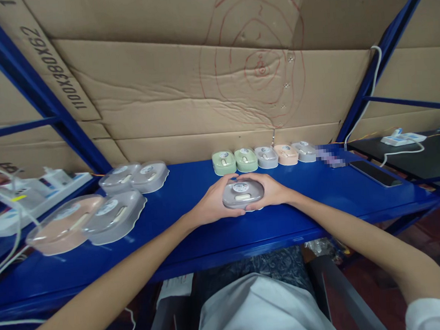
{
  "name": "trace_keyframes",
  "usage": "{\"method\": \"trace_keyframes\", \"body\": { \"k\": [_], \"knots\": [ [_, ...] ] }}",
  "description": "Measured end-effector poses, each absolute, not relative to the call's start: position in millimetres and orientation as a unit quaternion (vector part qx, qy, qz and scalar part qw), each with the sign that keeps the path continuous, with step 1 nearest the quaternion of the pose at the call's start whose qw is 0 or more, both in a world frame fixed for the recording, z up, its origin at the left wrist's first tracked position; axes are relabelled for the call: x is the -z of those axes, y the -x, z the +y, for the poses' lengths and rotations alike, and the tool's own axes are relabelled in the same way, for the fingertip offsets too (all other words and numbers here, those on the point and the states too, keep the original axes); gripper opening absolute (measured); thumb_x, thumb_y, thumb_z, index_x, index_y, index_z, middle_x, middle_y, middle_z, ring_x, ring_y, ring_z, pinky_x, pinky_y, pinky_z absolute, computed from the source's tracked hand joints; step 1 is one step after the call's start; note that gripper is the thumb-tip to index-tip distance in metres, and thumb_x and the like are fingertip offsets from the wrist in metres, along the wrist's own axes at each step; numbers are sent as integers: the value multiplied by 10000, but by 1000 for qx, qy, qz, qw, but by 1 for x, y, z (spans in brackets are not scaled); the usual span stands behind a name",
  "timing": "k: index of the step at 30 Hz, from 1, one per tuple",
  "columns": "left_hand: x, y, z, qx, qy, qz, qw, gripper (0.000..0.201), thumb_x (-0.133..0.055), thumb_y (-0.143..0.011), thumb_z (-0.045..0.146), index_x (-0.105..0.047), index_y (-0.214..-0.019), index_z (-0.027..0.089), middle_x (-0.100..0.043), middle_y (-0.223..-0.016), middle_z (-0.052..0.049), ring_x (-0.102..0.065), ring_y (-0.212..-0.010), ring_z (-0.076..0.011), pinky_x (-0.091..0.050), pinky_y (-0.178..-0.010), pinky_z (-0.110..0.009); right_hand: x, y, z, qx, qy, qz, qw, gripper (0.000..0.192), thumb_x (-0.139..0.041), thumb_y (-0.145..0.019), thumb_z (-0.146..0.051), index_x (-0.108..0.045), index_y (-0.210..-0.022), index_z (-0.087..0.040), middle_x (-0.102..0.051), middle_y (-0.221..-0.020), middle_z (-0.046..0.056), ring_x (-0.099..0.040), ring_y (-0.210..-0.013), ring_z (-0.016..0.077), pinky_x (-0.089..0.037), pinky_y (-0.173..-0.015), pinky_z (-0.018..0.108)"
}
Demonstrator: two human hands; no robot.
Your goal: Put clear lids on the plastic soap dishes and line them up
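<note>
Flattened cardboard sheets (169, 83), one marked with red scribbled rings, are seen lining the back of a blue metal rack. Below them a blue desk (195, 237) spans the view from left to right.

Both forearms are stretched forward from the lower corners and are angled inward, so that the hands meet near the middle of the desk. A grey oval case (242, 193) is held between them, just above or on the desk surface; which of the two cannot be told. The left hand (211, 203) is curled round the case's left end, its fingers wrapped over the top edge and thumb tucked beneath. The right hand (272, 189) is cupped round the right end, its fingers pressed together against the side.

At the left, four larger lidded cases (106, 210) are laid in a cluster, one pink and three grey. Behind the hands, a row of five small cases (264, 157) is lined up along the cardboard, in green, grey and pink. A dark phone (375, 173) is laid flat at the right. White power strips (401, 138) with cables are seen at both edges.
</note>
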State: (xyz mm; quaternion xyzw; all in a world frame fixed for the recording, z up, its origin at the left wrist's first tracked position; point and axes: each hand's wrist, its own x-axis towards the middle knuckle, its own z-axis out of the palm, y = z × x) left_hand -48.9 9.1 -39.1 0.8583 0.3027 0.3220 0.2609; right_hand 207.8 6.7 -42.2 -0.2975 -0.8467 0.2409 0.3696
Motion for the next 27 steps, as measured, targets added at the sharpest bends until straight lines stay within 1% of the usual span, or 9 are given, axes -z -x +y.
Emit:
{"method": "trace_keyframes", "body": {
  "k": [5,9,17,20,24,27],
  "knots": [
    [36,48,6,-320,-858,307,259,1028,-975,-642,447,-467,-1517,262,-630,-1487,-124,-626,-1354,-368,-492,-1134,-512,42,-208,7,-238,290,-849,372,892,-984,-636,-475,-647,-1434,-259,-715,-1414,111,-684,-1303,355,-510,-1149,533],
    [37,49,8,-307,-871,308,227,1006,-959,-664,467,-476,-1524,272,-619,-1504,-116,-607,-1372,-378,-483,-1145,-515,42,-208,7,-235,290,-848,376,902,-987,-630,-479,-646,-1439,-268,-718,-1412,107,-686,-1300,353,-515,-1148,530],
    [39,53,10,-269,-892,313,185,1064,-917,-735,565,-390,-1607,257,-480,-1638,-157,-482,-1489,-412,-400,-1226,-566,41,-208,6,-221,306,-849,369,921,-993,-620,-499,-650,-1441,-261,-696,-1447,130,-670,-1326,377,-499,-1164,565],
    [35,54,8,-255,-895,312,191,1070,-919,-742,543,-378,-1616,245,-459,-1654,-164,-458,-1504,-412,-376,-1243,-579,41,-208,7,-225,303,-848,371,929,-1002,-607,-496,-658,-1436,-256,-700,-1443,133,-676,-1318,382,-505,-1159,573],
    [32,54,8,-267,-888,300,223,1073,-945,-717,499,-390,-1604,262,-491,-1628,-160,-490,-1489,-406,-388,-1232,-589,42,-209,10,-234,298,-847,372,875,-986,-646,-483,-667,-1430,-263,-710,-1432,125,-683,-1309,376,-512,-1155,591],
    [33,54,9,-275,-879,300,250,1157,-974,-671,499,-360,-1620,253,-503,-1616,-178,-502,-1483,-410,-413,-1212,-581,39,-210,11,-254,296,-843,372,820,-970,-682,-464,-676,-1421,-263,-717,-1421,117,-686,-1304,372,-516,-1156,593]
  ]
}}
